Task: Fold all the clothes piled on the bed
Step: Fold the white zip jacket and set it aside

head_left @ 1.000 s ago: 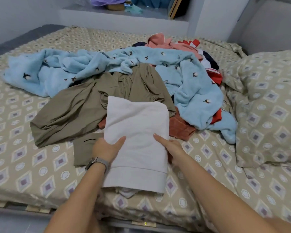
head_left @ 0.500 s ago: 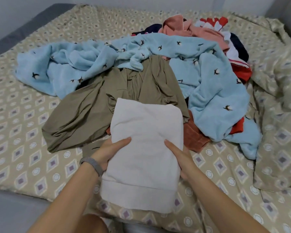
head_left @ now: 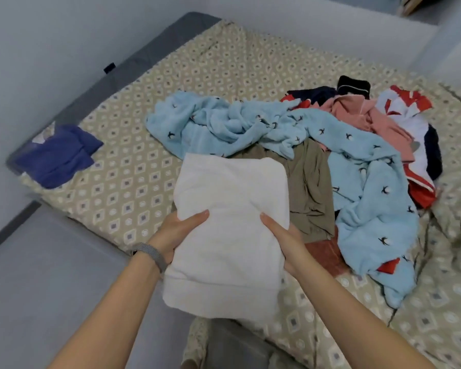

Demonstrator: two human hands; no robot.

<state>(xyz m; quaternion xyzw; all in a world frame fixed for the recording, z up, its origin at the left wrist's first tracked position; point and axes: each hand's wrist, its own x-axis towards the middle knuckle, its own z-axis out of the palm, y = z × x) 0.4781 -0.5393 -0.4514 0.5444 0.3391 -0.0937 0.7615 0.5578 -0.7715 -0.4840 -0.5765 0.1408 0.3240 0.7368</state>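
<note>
Person holds folded white garment [head_left: 229, 230] w/ both hands, lifted off the bed [head_left: 123, 187], over its near edge. Left hand [head_left: 175, 230] grips garment's left side: thumb on top, fingers underneath, hidden. Right hand [head_left: 282, 237] grips right side the same way, thumb on top pointing up toward far end. Grey band [head_left: 151, 253] on left wrist.

Garment: flat rectangular bundle, hem band at near end, far end overlapping view of the olive cloth [head_left: 309, 187]. Some blur in frame.

Pile sits mid-bed to right, unfolded. Light blue fleece [head_left: 357, 182] w/ small dark bird marks sprawls across the top, from mid-bed round to the right & down toward near edge. Olive cloth lies under it, just beyond the white garment. Rust-brown piece [head_left: 328, 255] pokes out at near side of olive cloth, beside right forearm. Behind fleece: pink garment [head_left: 362, 115], navy piece [head_left: 353, 87], red/white item [head_left: 410, 113], all heaped & touching.

Blue garment [head_left: 56, 155] lies folded apart from pile, at far-left corner of bed, near wall.

Bed has beige sheet w/ diamond pattern; grey mattress edge shows along left. Rumpled cover [head_left: 453, 235] in same pattern at right side. Grey floor [head_left: 51, 275] at lower left.
</note>
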